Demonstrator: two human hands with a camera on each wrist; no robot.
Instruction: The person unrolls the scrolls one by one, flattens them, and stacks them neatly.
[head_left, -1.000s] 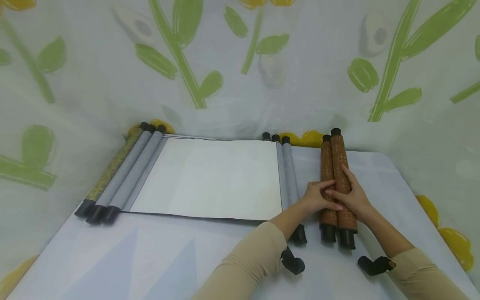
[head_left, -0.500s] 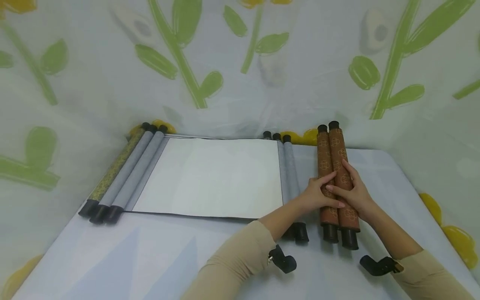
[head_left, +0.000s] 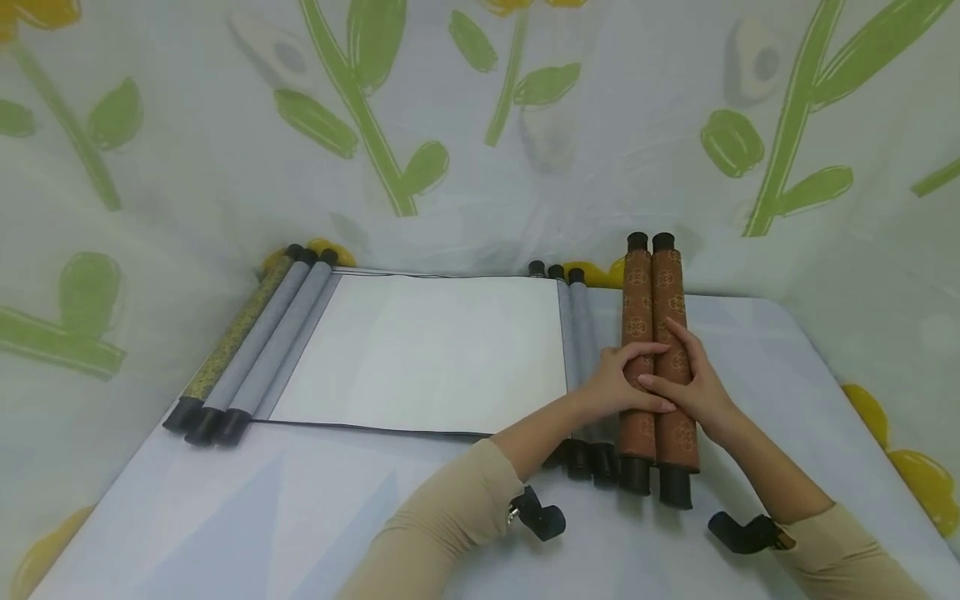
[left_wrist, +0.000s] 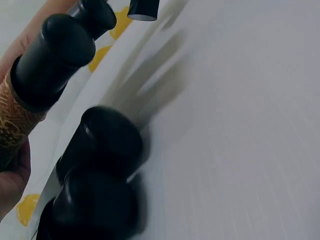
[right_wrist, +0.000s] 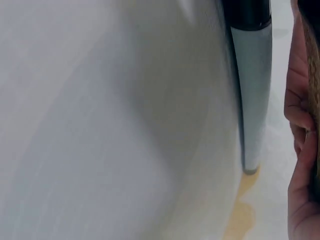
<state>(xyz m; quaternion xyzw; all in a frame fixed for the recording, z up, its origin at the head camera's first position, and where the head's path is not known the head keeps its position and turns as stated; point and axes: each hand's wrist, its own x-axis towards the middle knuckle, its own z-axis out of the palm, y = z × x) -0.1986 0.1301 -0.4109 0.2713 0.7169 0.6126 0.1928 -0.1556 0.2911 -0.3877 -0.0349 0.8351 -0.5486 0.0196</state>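
Both hands, left hand [head_left: 618, 385] and right hand [head_left: 693, 387], rest with loosely straight fingers atop brown rolled scrolls [head_left: 651, 333], gripping nothing, beside grey scrolls [head_left: 581, 333].

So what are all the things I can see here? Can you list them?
brown rolls: two, brown with round gold patterns and black end caps, side by side at the right of the table
grey rolls: two on the left of the white sheet, more on its right
patterned yellow-green roll: one, far left
white sheet: one, spread flat in the middle
table: one, pale blue-grey
backdrop cloth: white with green leaves
left hand: on the brown rolls
right hand: on the brown rolls
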